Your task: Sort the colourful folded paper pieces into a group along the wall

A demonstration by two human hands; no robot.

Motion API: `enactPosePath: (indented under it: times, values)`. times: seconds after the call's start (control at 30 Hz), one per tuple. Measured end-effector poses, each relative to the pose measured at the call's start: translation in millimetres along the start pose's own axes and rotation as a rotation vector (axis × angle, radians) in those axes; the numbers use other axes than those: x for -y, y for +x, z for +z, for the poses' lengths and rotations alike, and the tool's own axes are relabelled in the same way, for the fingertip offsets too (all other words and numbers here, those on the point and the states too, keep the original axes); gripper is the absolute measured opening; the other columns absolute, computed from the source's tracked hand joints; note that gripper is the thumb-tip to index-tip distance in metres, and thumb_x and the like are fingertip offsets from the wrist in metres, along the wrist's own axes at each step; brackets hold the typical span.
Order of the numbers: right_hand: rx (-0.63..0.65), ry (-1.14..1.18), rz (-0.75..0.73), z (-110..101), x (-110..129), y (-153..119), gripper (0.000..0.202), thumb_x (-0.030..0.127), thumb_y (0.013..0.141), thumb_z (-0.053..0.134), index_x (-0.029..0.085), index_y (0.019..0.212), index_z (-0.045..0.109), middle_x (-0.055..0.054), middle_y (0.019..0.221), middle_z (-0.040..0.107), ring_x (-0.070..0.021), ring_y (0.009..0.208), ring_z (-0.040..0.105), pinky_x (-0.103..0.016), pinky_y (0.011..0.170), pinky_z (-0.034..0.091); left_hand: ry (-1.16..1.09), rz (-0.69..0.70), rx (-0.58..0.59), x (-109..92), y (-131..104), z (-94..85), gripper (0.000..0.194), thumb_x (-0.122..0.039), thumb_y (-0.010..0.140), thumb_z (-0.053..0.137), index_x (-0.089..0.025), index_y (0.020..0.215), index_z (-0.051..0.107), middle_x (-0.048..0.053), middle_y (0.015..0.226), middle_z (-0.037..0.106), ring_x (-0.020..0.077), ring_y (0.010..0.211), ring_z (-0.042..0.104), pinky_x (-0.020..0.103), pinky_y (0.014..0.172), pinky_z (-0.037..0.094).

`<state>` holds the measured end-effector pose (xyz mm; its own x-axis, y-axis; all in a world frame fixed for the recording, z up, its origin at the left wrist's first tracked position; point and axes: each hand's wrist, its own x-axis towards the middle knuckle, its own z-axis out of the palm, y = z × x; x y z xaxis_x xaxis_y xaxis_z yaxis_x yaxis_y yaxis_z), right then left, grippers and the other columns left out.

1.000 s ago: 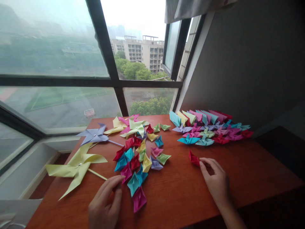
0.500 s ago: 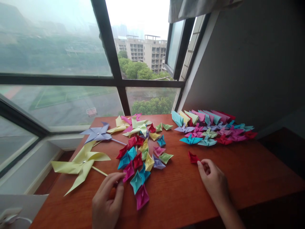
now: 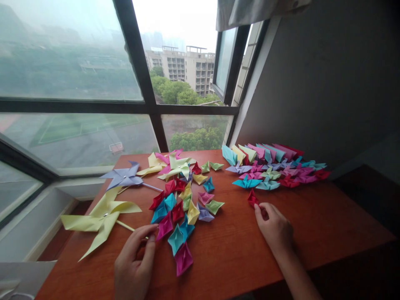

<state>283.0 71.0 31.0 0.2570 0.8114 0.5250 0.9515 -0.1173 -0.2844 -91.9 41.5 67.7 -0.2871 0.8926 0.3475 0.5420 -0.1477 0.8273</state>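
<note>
My right hand [image 3: 274,227] pinches the near end of a small red paper boat [image 3: 252,197] on the table, right of the boat pile. My left hand [image 3: 135,260] has its thumb and index finger nearly together at the left tip of a magenta paper boat [image 3: 165,226]; whether it grips the boat is hard to tell. Several folded boats in blue, red, yellow, green and purple lie around it, with a teal boat [image 3: 176,239] and another magenta boat [image 3: 183,258] at the near end.
Paper pinwheels, one yellow [image 3: 104,216] and one purple [image 3: 125,176], lie on the left of the wooden table [image 3: 228,254]. Rows of folded paper pieces [image 3: 271,171] stand at the back right. Windows and a grey wall border the table.
The red boat in my right hand has turned, its far tip now pointing more away from me. The whole view has shifted slightly. My left hand stays by the magenta boat.
</note>
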Motion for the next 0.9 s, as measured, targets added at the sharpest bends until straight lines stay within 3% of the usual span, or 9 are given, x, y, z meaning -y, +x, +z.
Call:
enactPosePath:
  times: [0.5, 0.9]
  values:
    - [0.064, -0.032, 0.039, -0.2, 1.2, 1.3, 0.027, 0.042, 0.094, 0.054, 0.021, 0.081, 0.065, -0.001, 0.075, 0.07, -0.0153, 0.064, 0.062, -0.027, 0.058, 0.032, 0.013, -0.016, 0.021, 1.0, 0.4, -0.1, 0.018, -0.035, 0.086, 0.063, -0.023, 0.094, 0.074, 0.004, 0.091, 0.078, 0.0213, 0.079, 0.073, 0.026, 0.07, 0.061]
    - [0.007, -0.014, -0.002, -1.1, -0.2, 1.4, 0.029, 0.043, 0.095, 0.051, 0.021, 0.087, 0.067, -0.002, 0.076, 0.07, -0.0159, 0.064, 0.064, -0.027, 0.058, 0.037, 0.01, -0.022, 0.016, -0.6, 1.7, -0.3, 0.018, -0.036, 0.085, 0.064, -0.023, 0.094, 0.074, 0.003, 0.09, 0.079, 0.0212, 0.079, 0.074, 0.025, 0.068, 0.061]
